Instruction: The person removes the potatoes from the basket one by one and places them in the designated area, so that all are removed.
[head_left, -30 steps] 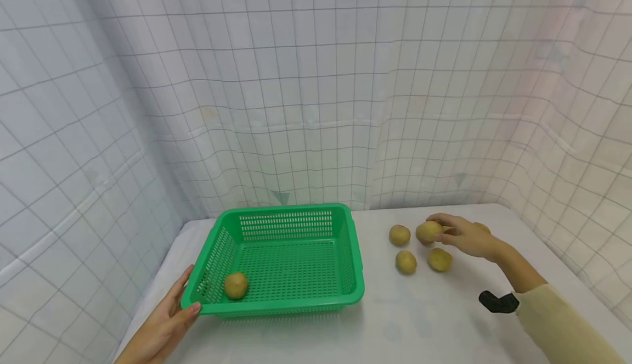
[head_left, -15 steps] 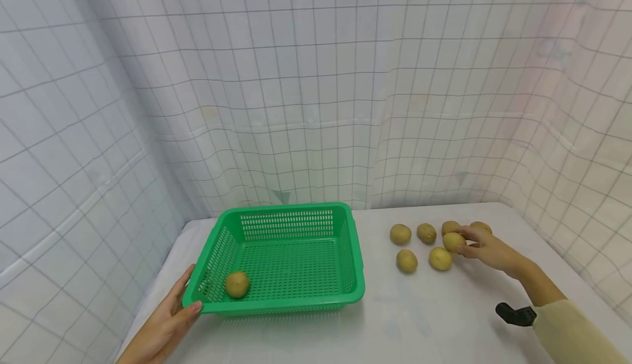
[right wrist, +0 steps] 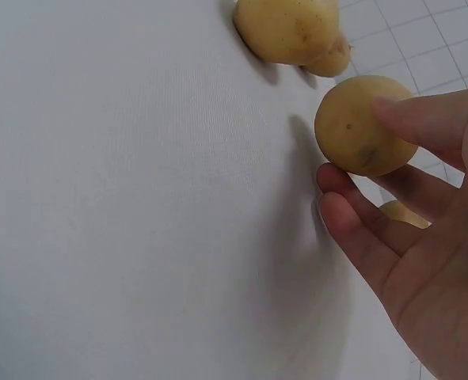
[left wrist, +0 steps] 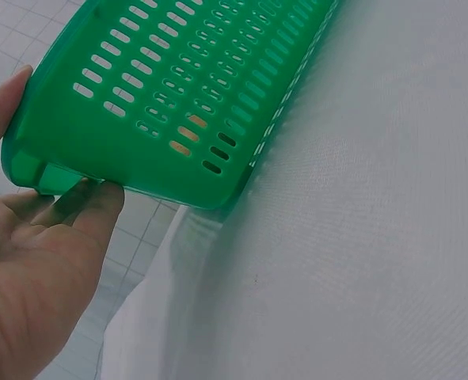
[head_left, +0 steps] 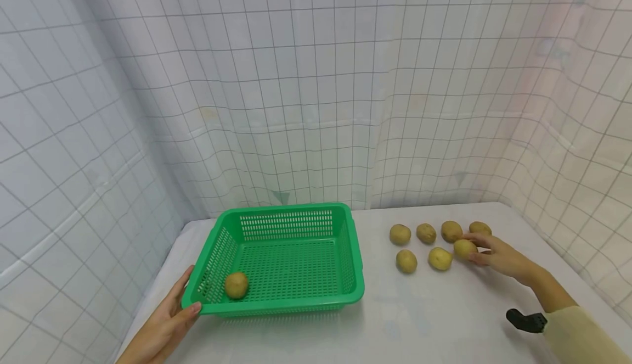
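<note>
My left hand (head_left: pixel 165 320) grips the near left corner of a green plastic basket (head_left: pixel 276 302), thumb on the rim and fingers under it. The left wrist view shows the basket's slotted side (left wrist: pixel 138 119) beside that hand (left wrist: pixel 43 261). One potato (head_left: pixel 236 285) lies inside at the near left. On the right of the table, my right hand (head_left: pixel 503 257) pinches another potato (head_left: pixel 466 250) between thumb and fingers. In the right wrist view, this potato (right wrist: pixel 360 127) appears held just above the white cloth, though contact is hard to tell.
Several more potatoes lie in two loose rows left of and behind my right hand, including one in the front row (head_left: pixel 440 258) and one at the back right (head_left: pixel 480 229). White grid-patterned curtains (head_left: pixel 306 106) enclose the white-covered table (head_left: pixel 395 325).
My right hand has carried its potato rightward and nearer to me, from over the back row to the right end of the front row. My left hand and the basket stay put.
</note>
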Demonstrator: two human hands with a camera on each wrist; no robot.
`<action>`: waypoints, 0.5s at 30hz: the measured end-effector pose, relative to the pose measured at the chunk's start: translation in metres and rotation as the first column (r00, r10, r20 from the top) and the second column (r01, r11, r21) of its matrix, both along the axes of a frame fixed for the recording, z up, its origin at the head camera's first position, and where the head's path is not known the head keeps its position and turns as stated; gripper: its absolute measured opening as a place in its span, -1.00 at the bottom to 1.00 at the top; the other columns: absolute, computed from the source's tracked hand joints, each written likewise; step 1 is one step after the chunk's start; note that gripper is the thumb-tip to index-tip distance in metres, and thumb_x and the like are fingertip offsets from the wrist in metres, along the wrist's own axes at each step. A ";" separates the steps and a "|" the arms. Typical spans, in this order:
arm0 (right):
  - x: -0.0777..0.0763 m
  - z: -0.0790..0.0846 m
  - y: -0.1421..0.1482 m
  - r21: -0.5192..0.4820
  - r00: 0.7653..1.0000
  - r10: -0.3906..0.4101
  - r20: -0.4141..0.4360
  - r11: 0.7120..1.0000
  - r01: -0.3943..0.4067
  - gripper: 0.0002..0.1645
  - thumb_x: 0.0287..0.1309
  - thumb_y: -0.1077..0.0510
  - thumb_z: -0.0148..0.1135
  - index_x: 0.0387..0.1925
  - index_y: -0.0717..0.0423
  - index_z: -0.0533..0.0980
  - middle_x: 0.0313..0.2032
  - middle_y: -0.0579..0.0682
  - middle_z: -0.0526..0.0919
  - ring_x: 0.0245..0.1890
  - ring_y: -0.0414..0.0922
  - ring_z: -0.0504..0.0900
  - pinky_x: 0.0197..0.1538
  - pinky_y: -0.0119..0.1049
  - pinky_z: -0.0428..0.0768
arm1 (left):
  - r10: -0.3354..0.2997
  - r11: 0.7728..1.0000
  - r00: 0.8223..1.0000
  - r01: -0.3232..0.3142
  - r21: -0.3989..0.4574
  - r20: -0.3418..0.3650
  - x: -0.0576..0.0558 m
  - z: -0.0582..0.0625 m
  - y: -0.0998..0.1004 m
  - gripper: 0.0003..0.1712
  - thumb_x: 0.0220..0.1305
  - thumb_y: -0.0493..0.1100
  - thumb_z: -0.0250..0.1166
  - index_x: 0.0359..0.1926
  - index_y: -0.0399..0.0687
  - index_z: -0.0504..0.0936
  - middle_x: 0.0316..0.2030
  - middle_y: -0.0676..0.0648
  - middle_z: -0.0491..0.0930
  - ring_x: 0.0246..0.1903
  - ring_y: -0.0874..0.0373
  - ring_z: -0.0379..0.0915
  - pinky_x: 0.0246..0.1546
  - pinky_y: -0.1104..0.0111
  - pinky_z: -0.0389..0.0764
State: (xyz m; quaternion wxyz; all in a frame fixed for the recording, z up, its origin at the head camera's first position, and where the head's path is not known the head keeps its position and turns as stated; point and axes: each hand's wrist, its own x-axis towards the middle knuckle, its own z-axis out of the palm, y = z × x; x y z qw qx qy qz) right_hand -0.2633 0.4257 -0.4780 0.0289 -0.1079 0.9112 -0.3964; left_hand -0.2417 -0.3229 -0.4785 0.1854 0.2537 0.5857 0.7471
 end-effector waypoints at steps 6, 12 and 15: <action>0.001 -0.003 0.006 -0.014 1.000 0.016 -0.019 1.000 -0.016 -0.45 0.46 0.13 0.26 0.36 0.26 0.42 0.34 0.42 0.38 0.31 0.37 0.34 0.05 -0.31 0.57 | -0.012 1.000 1.000 0.012 0.025 0.003 -0.001 0.000 0.000 -0.03 0.62 -0.49 -0.21 0.57 0.10 -0.71 0.42 -0.32 -0.97 0.36 0.56 0.12 0.29 0.51 0.32; 0.000 -0.004 0.004 -0.034 1.000 0.023 0.001 0.999 -0.023 -0.46 0.35 0.24 0.32 0.31 0.23 0.44 0.38 0.41 0.28 0.26 0.41 0.42 0.12 0.02 0.61 | -0.026 0.999 1.000 0.026 0.030 -0.010 -0.001 0.000 0.000 -0.04 0.62 -0.49 -0.23 0.55 0.07 -0.74 0.41 -0.30 -1.00 0.38 0.54 0.10 0.31 0.50 0.31; 0.000 -0.005 0.004 -0.060 0.999 0.027 0.037 0.998 -0.025 -0.43 0.29 0.30 0.34 0.30 0.25 0.42 0.39 0.44 0.21 0.20 0.46 0.46 0.06 0.03 0.63 | -0.025 1.000 1.000 0.025 0.015 -0.015 -0.002 0.000 0.000 -0.04 0.62 -0.48 -0.22 0.54 0.05 -0.76 0.41 -0.29 -0.99 0.37 0.55 0.10 0.30 0.51 0.31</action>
